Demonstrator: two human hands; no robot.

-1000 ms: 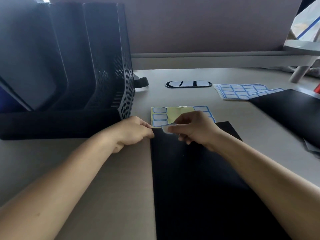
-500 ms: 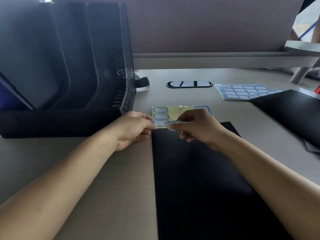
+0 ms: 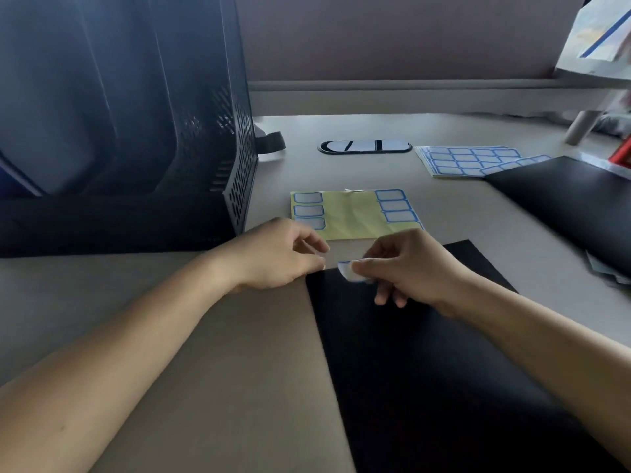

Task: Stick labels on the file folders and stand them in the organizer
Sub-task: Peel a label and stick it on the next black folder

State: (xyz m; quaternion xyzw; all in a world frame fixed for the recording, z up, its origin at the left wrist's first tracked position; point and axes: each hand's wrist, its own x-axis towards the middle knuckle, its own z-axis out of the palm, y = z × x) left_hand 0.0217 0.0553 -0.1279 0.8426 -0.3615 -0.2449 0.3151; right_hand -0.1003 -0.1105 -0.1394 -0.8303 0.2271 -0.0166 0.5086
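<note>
Head view: the right hand [image 3: 409, 268] pinches a single blue-edged label [image 3: 348, 270] between thumb and forefinger, its other fingers curled below, and holds it just above the far left corner of the black file folder [image 3: 426, 370]. The left hand [image 3: 280, 257] sits at that same corner with fingers curled in; whether it grips the folder's edge or only steadies it I cannot tell. The step in hand looks like sticking the label down. The next move calls for lowering it flat and square to the corner, then pressing it smooth so it does not crease. The folder lies flat on the beige desk [image 3: 205, 353], not yet in the black mesh organizer [image 3: 235, 158], which stands to the left. Just beyond the hands is the yellow backing sheet [image 3: 351, 213], with some labels left. Farther right are a stack of label sheets [image 3: 467, 160] and a second folder [image 3: 573, 199]; a grey partition [image 3: 392, 35] closes the back
</note>
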